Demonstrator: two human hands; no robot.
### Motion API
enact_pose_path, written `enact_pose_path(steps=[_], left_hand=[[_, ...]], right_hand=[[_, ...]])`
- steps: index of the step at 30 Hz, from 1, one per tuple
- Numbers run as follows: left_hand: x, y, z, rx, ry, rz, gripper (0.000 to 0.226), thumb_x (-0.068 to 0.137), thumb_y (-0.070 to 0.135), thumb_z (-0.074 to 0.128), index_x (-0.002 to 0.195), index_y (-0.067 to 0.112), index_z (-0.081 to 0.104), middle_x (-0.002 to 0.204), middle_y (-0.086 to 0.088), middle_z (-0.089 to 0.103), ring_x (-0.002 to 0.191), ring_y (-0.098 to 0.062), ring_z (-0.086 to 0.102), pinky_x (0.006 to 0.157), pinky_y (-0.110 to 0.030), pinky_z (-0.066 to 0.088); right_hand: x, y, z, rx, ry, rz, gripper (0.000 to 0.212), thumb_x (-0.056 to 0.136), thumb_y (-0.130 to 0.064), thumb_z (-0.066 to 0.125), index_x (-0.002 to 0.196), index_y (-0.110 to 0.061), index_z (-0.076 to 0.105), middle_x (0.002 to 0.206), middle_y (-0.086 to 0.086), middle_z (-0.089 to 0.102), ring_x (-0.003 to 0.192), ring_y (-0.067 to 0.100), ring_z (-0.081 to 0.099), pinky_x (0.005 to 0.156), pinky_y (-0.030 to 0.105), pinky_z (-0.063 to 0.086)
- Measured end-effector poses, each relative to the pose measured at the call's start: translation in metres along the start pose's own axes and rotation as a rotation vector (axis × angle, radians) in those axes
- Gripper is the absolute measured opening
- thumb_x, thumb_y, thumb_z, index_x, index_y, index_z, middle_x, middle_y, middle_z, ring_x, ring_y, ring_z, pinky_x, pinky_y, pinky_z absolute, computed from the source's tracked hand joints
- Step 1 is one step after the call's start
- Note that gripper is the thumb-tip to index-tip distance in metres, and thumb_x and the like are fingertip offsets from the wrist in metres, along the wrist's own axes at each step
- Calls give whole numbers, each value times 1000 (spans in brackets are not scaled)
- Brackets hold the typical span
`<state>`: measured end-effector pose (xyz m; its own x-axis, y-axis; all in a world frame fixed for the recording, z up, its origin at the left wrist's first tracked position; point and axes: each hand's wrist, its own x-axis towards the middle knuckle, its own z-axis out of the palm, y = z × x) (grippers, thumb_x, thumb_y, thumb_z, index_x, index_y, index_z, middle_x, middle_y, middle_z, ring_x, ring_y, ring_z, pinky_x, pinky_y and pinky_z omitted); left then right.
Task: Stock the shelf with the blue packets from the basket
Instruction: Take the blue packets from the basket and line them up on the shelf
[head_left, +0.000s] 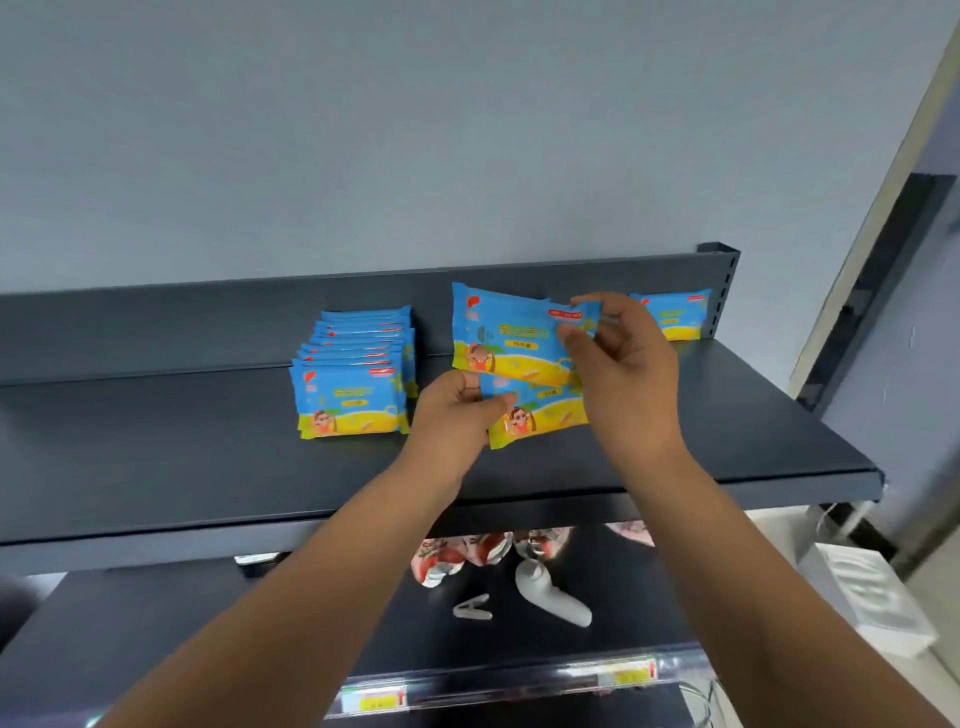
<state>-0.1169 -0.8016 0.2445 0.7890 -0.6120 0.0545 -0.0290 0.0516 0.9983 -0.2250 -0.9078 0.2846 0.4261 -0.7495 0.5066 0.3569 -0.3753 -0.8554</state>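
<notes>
Blue and yellow packets stand on the dark top shelf (156, 457). A row of several packets (350, 395) stands upright at the middle. My right hand (623, 374) pinches the upper right part of one raised packet (509, 338). My left hand (457, 410) grips the left edge of a second packet (540, 415) just below and in front of it. One more packet (672, 314) leans against the back panel at the far right. The basket is not in view.
The shelf's front edge (519, 512) runs across below my wrists. On the lower shelf lie red-and-white pouches (467, 558), a white bottle (550, 597) and a small white clip (472, 608). White boxes (872, 597) sit on the floor at right.
</notes>
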Motion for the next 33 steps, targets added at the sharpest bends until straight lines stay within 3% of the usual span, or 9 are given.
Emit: enact_pose_path(steps=[4,11,14,16,19,21,25,28,33], left_hand=[[24,-13,23,21,61,-1,16,90,3,76,103,11,74,102,-3,80,98,-20,77,89,-45,62],[42,-30,23,400,235,185,18,93,18,75,108,21,64,101,11,70,97,-8,68,84,-31,59],[48,-32,18,645,299,287,17,92,24,74,102,20,60,98,6,61,91,-14,60,71,-30,47],[53,-33,16,744,341,313,21,91,28,75,104,18,62,103,1,58,90,-18,58,72,-33,46],[59,-34,11,711,364,283,23,91,30,74,105,17,60,106,1,60,91,-18,61,75,-36,51],[62,-37,7,686,357,287,19,93,30,72,99,18,58,102,1,64,90,-18,63,77,-40,54],[65,-38,2,669,329,261,27,94,33,71,109,18,55,107,4,63,95,-14,61,77,-32,49],[67,-37,0,611,321,192,37,95,34,70,122,14,54,111,4,64,100,-14,60,81,-30,46],[65,-39,-3,624,319,215,17,100,30,64,106,14,63,101,1,68,91,-16,64,78,-37,54]], right_hand=[[19,12,-25,41,25,32,17,95,-8,69,102,-24,69,91,20,74,82,29,68,75,56,59],[36,28,-42,101,67,64,16,97,-2,67,108,-14,69,77,4,71,78,16,68,75,45,59],[37,37,-43,104,54,90,16,97,-4,67,109,-14,69,94,22,73,94,26,73,84,59,60],[40,41,-43,90,48,94,16,97,-4,67,111,-13,68,91,16,75,95,25,74,85,60,59],[46,44,-41,68,56,72,15,97,-5,68,110,-13,69,70,6,63,82,22,63,78,57,57],[48,46,-38,78,69,61,15,96,-6,68,108,-16,70,74,16,63,82,26,63,77,59,57],[49,49,-33,111,71,68,17,97,-3,67,108,-16,69,84,3,76,94,29,75,82,52,59],[49,54,-31,123,73,51,17,98,1,65,114,-4,66,71,-13,70,81,9,73,79,36,60],[40,67,-27,47,6,86,18,95,3,67,111,-5,68,77,-9,73,81,9,71,80,34,62]])
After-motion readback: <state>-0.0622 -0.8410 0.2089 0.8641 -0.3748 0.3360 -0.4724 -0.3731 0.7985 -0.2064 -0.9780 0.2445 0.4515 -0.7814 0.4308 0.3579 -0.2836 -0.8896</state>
